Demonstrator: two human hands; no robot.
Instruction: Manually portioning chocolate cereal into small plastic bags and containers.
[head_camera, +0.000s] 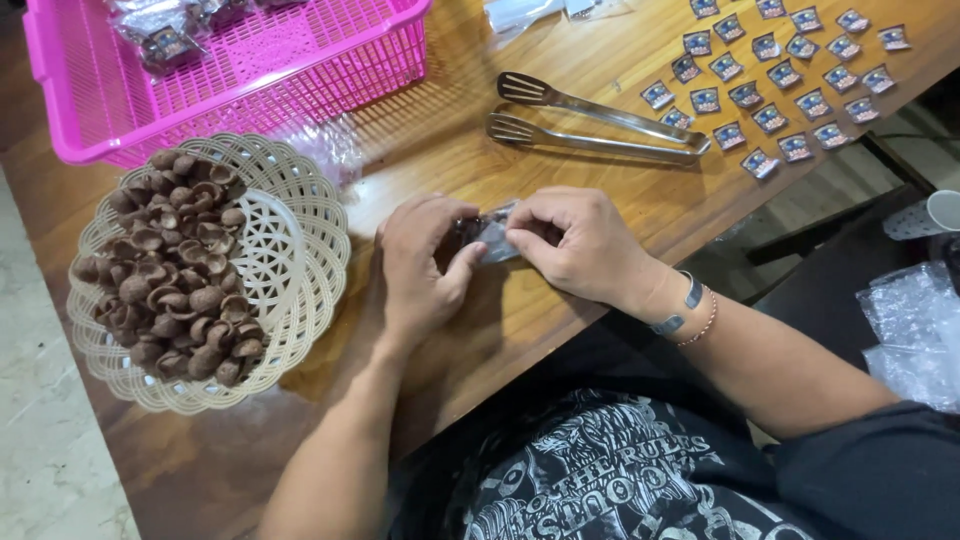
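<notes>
Both my hands meet over the wooden table (560, 70) and pinch one small clear plastic packet (490, 235) with dark brown snack pieces inside. My left hand (420, 265) grips its left end with thumb and fingers. My right hand (575, 240) grips its right end; that wrist wears a band and a thin bracelet. To the left, a cream woven plastic basket (300, 250) holds a heap of brown cup-shaped snack pieces (175, 270).
A pink plastic crate (300, 55) with a few filled packets stands at the back left. Metal tongs (600, 125) lie beyond my hands. Several small printed labels (770, 75) lie in rows at the back right. Clear plastic bags (915, 330) lie at the right.
</notes>
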